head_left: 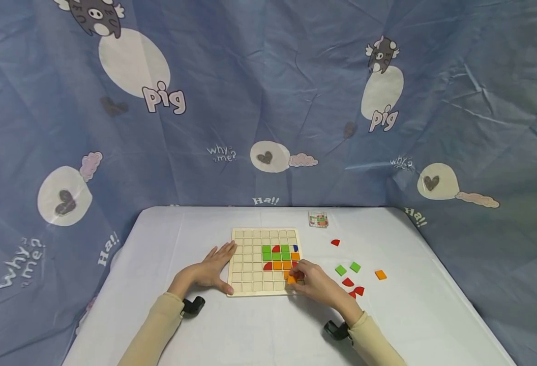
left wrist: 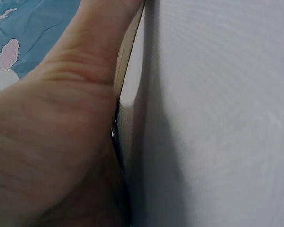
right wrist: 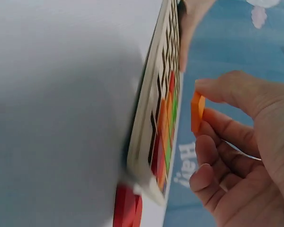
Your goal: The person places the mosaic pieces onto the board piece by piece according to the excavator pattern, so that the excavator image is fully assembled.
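A: Item 1, matl. & shape?

B: Orange tile (right wrist: 197, 112), 1 pc., thin, smooth, flat-sided. Board (head_left: 245, 272), pale, wood-look, raised sq. grid, part-filled w/ green, orange & red pcs. (head_left: 276, 257) Loose red fan-shaped pcs. (head_left: 348, 282) & green sq. tiles (head_left: 355, 267) lay to its R on the white desk (head_left: 204, 335).

A: Orientation?

B: Tile's narrow edge faced R wrist view, that edge's long axis approx. top-to-bottom there. Loc.: over board's near R part, apart from it.

A: Hold?

B: R grip (head_left: 311, 281): thumb & fingers pinched the tile, gap approx. tile's width. L grip (head_left: 213, 267): thumb & fingers spread, touching board's L side, nothing grasped.
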